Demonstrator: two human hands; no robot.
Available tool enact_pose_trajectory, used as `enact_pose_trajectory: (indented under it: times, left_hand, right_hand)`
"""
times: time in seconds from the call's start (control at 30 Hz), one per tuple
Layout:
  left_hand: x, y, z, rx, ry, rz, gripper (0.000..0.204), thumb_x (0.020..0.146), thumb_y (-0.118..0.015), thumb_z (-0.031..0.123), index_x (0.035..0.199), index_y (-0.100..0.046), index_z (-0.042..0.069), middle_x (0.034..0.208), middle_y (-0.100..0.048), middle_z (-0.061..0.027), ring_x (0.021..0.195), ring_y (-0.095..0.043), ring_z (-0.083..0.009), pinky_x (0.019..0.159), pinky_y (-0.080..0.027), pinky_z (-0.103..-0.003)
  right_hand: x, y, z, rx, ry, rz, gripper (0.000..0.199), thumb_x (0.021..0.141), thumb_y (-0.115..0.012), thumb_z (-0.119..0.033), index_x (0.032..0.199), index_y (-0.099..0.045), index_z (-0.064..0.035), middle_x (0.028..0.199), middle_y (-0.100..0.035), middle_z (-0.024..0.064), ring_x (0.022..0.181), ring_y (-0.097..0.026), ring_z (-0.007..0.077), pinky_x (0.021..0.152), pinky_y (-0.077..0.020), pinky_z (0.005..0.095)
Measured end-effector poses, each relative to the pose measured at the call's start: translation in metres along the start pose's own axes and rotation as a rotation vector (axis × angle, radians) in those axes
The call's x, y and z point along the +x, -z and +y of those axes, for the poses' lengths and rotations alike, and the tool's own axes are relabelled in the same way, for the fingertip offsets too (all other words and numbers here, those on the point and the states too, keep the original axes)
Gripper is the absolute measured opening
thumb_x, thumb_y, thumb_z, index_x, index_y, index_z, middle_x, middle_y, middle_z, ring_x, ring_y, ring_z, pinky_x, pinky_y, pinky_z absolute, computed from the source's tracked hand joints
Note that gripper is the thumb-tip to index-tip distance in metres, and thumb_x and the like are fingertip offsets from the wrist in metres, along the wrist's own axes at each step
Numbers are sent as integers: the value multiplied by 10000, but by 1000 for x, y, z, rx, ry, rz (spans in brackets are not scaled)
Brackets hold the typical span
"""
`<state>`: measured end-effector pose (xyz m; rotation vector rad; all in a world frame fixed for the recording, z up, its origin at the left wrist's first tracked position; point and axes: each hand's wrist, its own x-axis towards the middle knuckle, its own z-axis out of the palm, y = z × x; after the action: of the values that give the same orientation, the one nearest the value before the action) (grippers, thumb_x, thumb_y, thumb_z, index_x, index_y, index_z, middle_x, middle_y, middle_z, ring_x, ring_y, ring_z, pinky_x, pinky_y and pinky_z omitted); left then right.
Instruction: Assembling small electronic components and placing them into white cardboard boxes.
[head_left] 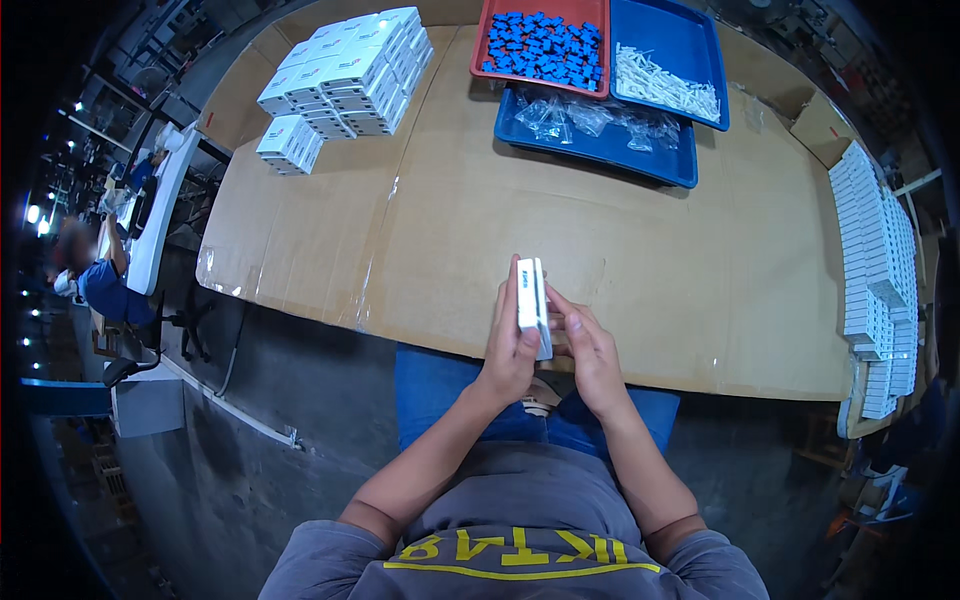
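Note:
A small white box (pixel 530 300) stands on its narrow side between my hands, just over the table's near edge. My left hand (pixel 509 352) is closed round its left side, with the thumb along the near part. From the right, my right hand (pixel 592 357) meets the box with bent fingers, its fingertips against that side and its thumb apart. Whether the box has an open flap cannot be made out, as the fingers cover part of it.
White boxes (pixel 345 75) are stacked at the far left of the cardboard-covered table (pixel 450 220). Blue connectors fill a red tray (pixel 476 60); white slender parts lie in a blue tray (pixel 718 60). A lower blue tray (pixel 600 160) holds clear bags. More boxes (pixel 880 270) stand far right. A person (pixel 115 285) sits left.

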<state>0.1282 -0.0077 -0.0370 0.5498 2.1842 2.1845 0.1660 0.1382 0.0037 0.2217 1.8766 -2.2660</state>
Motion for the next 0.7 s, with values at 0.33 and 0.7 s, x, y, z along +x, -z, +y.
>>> enact_pose_trajectory:
  times: [0.33, 0.7]
  left_hand:
    - [0, -12, 36, -702, 781, -66, 759, 1091, -221, 660, 1574, -369, 94, 1451, -560, -144, 1323, -585, -251, 1090, -507, -393]
    - [-14, -27, 19, -645, 780, -64, 708, 1098, -232, 646, 1534, -389, 110, 1311, -630, -120, 1162, -670, -217, 962, -575, -363]
  right_hand:
    - [17, 29, 12, -766, 725, -33, 897, 819, -788, -508, 1521, -504, -28, 1548, -466, 260, 1434, -475, 437, 1197, -348, 583]
    - [24, 31, 23, -752, 965, 20, 851, 905, -675, -601, 1383, -593, 98, 1360, -618, 322, 1260, -635, 464, 1096, -482, 539]
